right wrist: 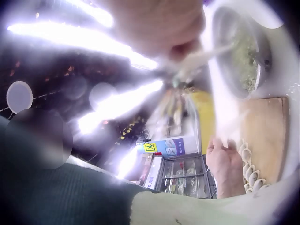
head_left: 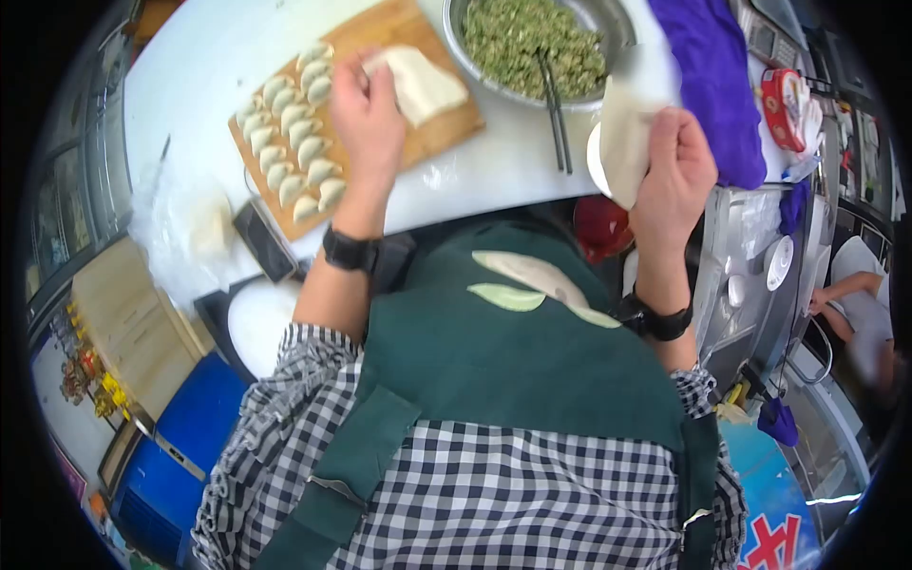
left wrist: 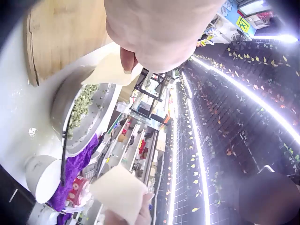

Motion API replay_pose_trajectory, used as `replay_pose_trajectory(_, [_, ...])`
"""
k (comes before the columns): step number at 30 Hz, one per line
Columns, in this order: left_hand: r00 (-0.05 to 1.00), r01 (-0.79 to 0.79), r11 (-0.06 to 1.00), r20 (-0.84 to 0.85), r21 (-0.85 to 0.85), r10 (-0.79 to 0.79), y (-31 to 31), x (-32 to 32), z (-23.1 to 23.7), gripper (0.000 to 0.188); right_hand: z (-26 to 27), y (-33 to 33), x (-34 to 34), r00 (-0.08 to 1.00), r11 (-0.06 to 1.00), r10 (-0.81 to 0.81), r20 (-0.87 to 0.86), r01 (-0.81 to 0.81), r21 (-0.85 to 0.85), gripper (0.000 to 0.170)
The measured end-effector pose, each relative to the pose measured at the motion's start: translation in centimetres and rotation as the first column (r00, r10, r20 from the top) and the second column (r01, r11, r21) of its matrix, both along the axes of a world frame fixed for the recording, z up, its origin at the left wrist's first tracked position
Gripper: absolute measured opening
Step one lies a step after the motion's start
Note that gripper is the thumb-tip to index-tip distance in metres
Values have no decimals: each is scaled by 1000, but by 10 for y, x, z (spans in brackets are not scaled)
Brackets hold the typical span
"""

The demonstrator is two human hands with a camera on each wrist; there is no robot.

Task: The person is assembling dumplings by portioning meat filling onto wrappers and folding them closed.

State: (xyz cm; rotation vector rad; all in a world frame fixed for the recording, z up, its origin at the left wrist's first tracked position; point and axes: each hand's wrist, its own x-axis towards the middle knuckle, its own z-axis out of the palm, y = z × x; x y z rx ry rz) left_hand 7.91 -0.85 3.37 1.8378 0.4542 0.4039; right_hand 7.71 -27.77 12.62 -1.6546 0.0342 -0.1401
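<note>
Above the wooden board (head_left: 442,133), my left hand (head_left: 370,119) pinches a thin, pale dough wrapper (head_left: 423,85) between thumb and fingers. My right hand (head_left: 676,180) pinches a second dough wrapper (head_left: 625,147), which hangs down beside the filling bowl. The left wrist view shows this wrapper (left wrist: 119,192) as a flat, roughly square sheet. Rows of folded dumplings (head_left: 294,128) sit on the left part of the board. Green minced filling (head_left: 527,43) lies in the metal bowl (head_left: 456,43), with dark chopsticks (head_left: 559,123) leaning over its near rim.
A white bowl (left wrist: 43,178) stands near the table edge, partly behind the right wrapper in the head view. Purple cloth (head_left: 708,85) lies at the right, beside a red tin (head_left: 779,104). A phone-like dark object (head_left: 264,239) and plastic bag (head_left: 176,228) are at the left.
</note>
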Motion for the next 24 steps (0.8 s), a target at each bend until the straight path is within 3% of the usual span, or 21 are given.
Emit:
replay_pose_trajectory(2, [965, 9, 940, 250, -342, 82, -10, 4, -4, 27, -1, -7, -5, 1000, 1000, 4, -28, -4, 10, 24])
replay_pose_trajectory(4, [958, 25, 907, 269, -421, 98, -13, 0, -14, 36, -2, -9, -7, 999, 1000, 20, -38, -20, -4, 24])
replay_pose_trajectory(6, [984, -89, 947, -173, -310, 35, -2, -16, -55, 40, -5, -6, -3, 999, 999, 42, -23, -42, -2, 24])
replay_pose_trajectory(7, [986, -88, 947, -161, -307, 39, -1, -22, -64, 40, -6, -6, -2, 998, 996, 59, -10, -60, -60, 24])
replay_pose_trajectory(9, [932, -78, 994, -359, -76, 46, -6, -46, -65, 45, -3, -7, 0, 994, 987, 112, -14, -113, -114, 23])
replay_pose_trajectory(13, [969, 33, 999, -244, 8, -30, -16, -58, -22, 52, 8, 6, 10, 980, 926, 198, -20, -194, -323, 17])
replay_pose_trajectory(14, [961, 206, 863, -70, -461, -267, -25, -54, -5, 62, 12, 15, 11, 974, 883, 226, -24, -215, -418, 13])
replay_pose_trajectory(15, [901, 384, 495, 197, -779, -387, -34, -51, 10, 73, 17, 28, 10, 945, 821, 323, 54, -251, -513, 16])
replay_pose_trajectory(16, [900, 391, 490, 212, -779, -382, -44, -51, 22, 73, 11, 41, 9, 896, 797, 425, 127, -304, -522, 11])
replay_pose_trajectory(17, [880, 394, 217, 299, -893, -368, -54, -51, 34, 82, 0, 52, 5, 794, 768, 561, 234, -395, -504, 10])
replay_pose_trajectory(18, [861, 381, -77, 384, -921, -333, -63, -50, 45, 91, 7, 63, -1, 666, 625, 711, 226, -451, -637, 22])
replay_pose_trajectory(20, [852, 415, -77, 417, -907, -318, -72, -48, 54, 102, 2, 75, -11, 628, 496, 778, -16, -631, -597, 45])
replay_pose_trajectory(22, [875, 397, -191, 433, -898, -218, -74, -50, 44, 103, 18, 62, -6, 684, 555, 728, -52, -632, -541, 44])
replay_pose_trajectory(24, [904, 349, -572, 427, -742, -2, -72, -56, 32, 102, 17, 35, 9, 823, 781, 557, 110, -475, -406, 36])
